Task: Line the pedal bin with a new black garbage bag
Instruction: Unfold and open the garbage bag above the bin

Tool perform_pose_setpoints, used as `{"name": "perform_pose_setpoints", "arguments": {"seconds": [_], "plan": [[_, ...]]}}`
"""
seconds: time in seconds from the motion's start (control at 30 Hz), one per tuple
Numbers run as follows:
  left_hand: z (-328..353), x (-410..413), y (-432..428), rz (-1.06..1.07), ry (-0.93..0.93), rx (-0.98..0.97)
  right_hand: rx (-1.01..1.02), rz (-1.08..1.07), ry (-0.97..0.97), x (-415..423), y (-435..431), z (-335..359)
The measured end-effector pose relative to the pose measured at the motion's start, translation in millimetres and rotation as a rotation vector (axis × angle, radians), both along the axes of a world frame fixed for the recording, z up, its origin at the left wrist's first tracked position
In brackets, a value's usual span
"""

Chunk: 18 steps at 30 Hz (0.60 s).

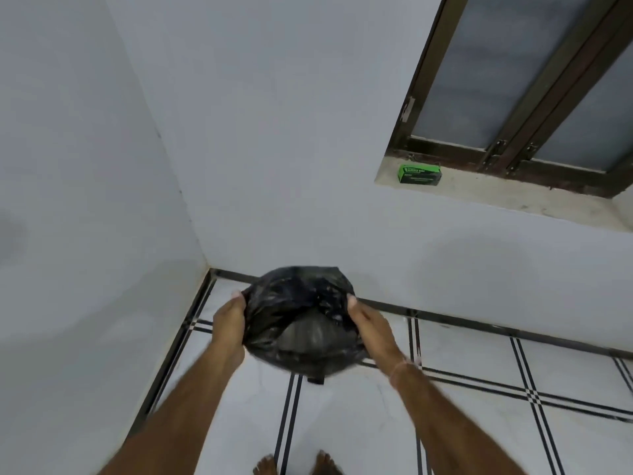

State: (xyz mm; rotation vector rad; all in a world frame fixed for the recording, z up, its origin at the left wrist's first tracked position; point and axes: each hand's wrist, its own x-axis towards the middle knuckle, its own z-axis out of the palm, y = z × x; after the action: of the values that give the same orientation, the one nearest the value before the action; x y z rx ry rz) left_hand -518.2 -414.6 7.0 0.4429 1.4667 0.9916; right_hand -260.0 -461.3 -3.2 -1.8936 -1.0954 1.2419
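Arms stretched down, my left hand and right hand each pinch a side of the bag over the bin, fingers clenched on plastic.

Between the left hand and right hand, the black bag hides nearly all the pedal bin; the forearms blur.
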Motion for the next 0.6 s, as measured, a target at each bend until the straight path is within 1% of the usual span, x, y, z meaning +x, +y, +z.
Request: {"name": "perform_pose_setpoints", "arguments": {"seconds": [0.07, 0.13, 0.33, 0.6], "plan": [[8, -5, 15, 0.026, -0.020, 0.013, 0.063, 0.021, 0.056, -2, 14, 18], [21, -4, 30, 0.047, -0.039, 0.033, 0.123, -0.005, 0.103, -4, 30, 37], [37, 4, 62, 0.044, -0.077, 0.107, 0.210, -0.008, 0.107, -6, 74, 36], [19, 15, 111, 0.104, -0.040, 0.092, 0.130, -0.009, 0.239, 8, 133, 12]]}}
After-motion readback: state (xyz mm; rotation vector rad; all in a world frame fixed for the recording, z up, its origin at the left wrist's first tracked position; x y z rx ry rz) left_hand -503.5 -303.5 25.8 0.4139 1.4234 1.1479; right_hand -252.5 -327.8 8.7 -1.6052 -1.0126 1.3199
